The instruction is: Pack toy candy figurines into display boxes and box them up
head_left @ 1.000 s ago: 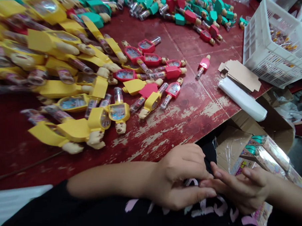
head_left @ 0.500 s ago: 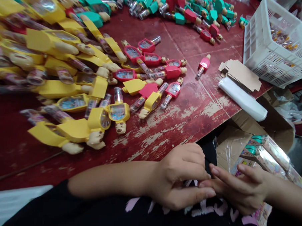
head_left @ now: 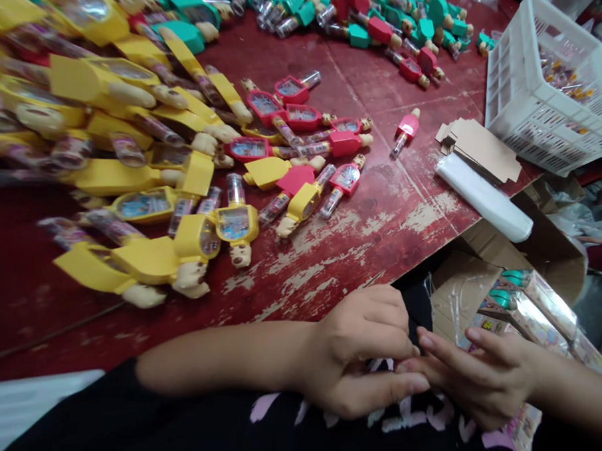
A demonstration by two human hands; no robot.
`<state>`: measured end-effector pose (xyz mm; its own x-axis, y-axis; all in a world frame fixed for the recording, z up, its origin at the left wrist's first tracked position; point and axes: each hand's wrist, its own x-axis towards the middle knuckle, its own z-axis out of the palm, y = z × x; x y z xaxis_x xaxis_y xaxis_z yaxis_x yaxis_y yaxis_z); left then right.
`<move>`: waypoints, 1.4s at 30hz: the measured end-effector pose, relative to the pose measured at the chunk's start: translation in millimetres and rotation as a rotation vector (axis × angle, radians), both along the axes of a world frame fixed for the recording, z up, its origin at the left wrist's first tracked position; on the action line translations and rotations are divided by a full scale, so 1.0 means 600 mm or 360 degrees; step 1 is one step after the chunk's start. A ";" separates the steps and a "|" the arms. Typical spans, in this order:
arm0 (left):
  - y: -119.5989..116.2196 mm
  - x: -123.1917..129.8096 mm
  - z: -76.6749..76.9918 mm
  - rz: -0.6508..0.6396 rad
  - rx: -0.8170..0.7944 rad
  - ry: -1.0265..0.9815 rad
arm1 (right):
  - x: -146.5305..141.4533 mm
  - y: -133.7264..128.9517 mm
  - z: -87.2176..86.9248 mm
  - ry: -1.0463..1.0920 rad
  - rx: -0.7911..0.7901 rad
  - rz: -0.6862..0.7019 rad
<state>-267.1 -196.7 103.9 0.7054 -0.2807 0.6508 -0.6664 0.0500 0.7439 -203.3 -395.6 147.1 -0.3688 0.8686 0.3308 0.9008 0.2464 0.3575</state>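
My left hand (head_left: 365, 353) rests in front of my dark shirt, below the table edge, fingers loosely bent and thumb apart from them. Its fingertips meet those of my right hand (head_left: 478, 376), which has its fingers stretched and spread. No object shows in either hand; the palm side of the left is hidden. Ahead on the table lie yellow toys (head_left: 236, 223) with animal heads, clear windows and clear tubes. Red ones (head_left: 345, 177) of the same shape lie beside them. A pink-red one (head_left: 408, 127) lies apart to the right.
Green toys (head_left: 359, 35) cover the back of the worn red table (head_left: 289, 278). At right stand a white crate (head_left: 511, 82) with small wrapped pieces, flat cardboard pieces (head_left: 479, 147) and a white plastic roll (head_left: 482, 197). A carton (head_left: 463, 279) with printed boxes (head_left: 551, 306) sits below the edge.
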 end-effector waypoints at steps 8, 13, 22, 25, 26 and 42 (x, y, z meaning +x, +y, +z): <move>-0.002 0.004 -0.001 0.0016 -0.0027 -0.0033 | -0.001 0.002 0.001 -0.0033 -0.0006 -0.0019; 0.000 0.003 -0.001 0.0011 -0.0070 0.0005 | -0.001 0.002 0.002 -0.0096 -0.0029 -0.0051; -0.004 0.014 -0.010 -0.0328 -0.0082 0.0994 | -0.011 0.011 -0.004 -0.0521 0.0074 -0.0367; -0.012 0.017 -0.012 -0.0421 -0.0204 0.0989 | -0.019 0.019 -0.009 -0.0477 0.0010 -0.0543; -0.015 0.018 -0.013 -0.0407 -0.0237 0.0989 | -0.022 0.022 -0.011 -0.0442 -0.0014 -0.0581; -0.015 0.018 -0.019 -0.0108 -0.0333 0.1137 | -0.051 0.047 -0.039 -0.0227 -0.0172 -0.0852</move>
<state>-256.0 -205.5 92.3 0.9621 -0.2592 0.0848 -0.0146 0.2616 0.9651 -233.9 -367.1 123.7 0.0984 0.9730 0.2087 0.8548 -0.1900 0.4830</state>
